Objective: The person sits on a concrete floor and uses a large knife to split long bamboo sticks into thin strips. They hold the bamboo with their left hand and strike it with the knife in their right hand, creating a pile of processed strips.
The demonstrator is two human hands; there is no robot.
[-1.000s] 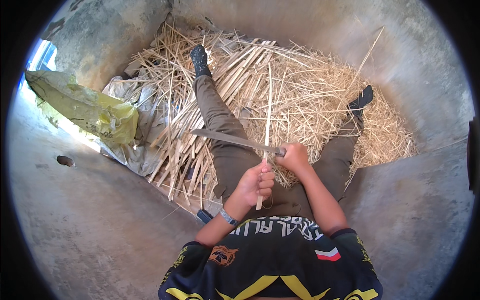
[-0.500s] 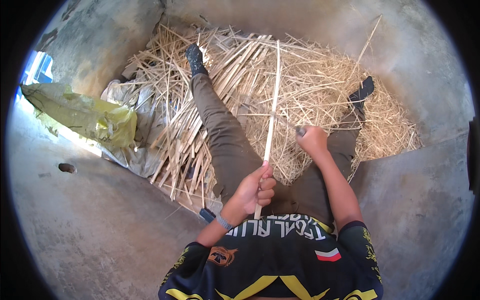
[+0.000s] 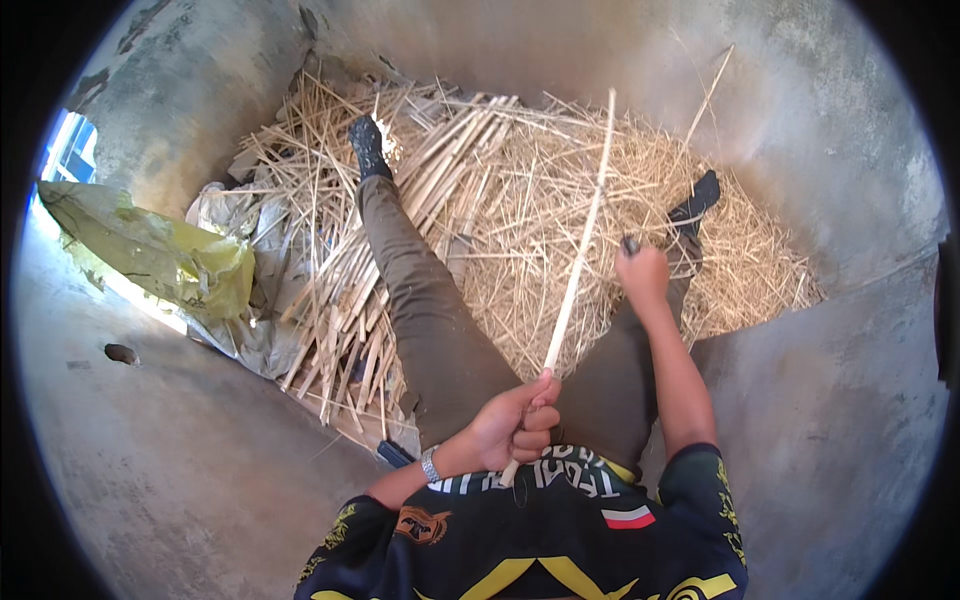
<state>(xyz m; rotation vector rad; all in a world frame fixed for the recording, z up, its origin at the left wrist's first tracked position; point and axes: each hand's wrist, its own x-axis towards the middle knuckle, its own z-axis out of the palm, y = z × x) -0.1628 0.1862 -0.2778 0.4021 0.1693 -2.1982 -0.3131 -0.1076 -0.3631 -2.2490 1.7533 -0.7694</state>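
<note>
- Head view: the left hand [image 3: 517, 425] is making a tight fist around a pale wooden strip [image 3: 580, 262], all its fingers curling in.
- That strip is running long and bare toward half past twelve, while its short lower end is poking out toward six o'clock, over the dark shirt [image 3: 455, 545].
- Between one and two o'clock from the left hand, the right hand [image 3: 643, 275] is clenching around a dark handle [image 3: 629, 245], apart from the strip; only the end is showing, and I cannot tell what it is joining.
- At eight o'clock, a watch [image 3: 430, 464] is circling the left wrist.
- Trousered legs [image 3: 425, 295] are stretching toward eleven and one o'clock, ending in dark socks [image 3: 367, 145].
- Toward ten, loose sticks [image 3: 350, 312] are lying heaped beside the left leg.
- Straw [image 3: 755, 260] is spreading from twelve to two.
- Farther out at ten, a yellow-green sack [image 3: 205, 265] is sagging near a grey wall [image 3: 190, 440].
</note>
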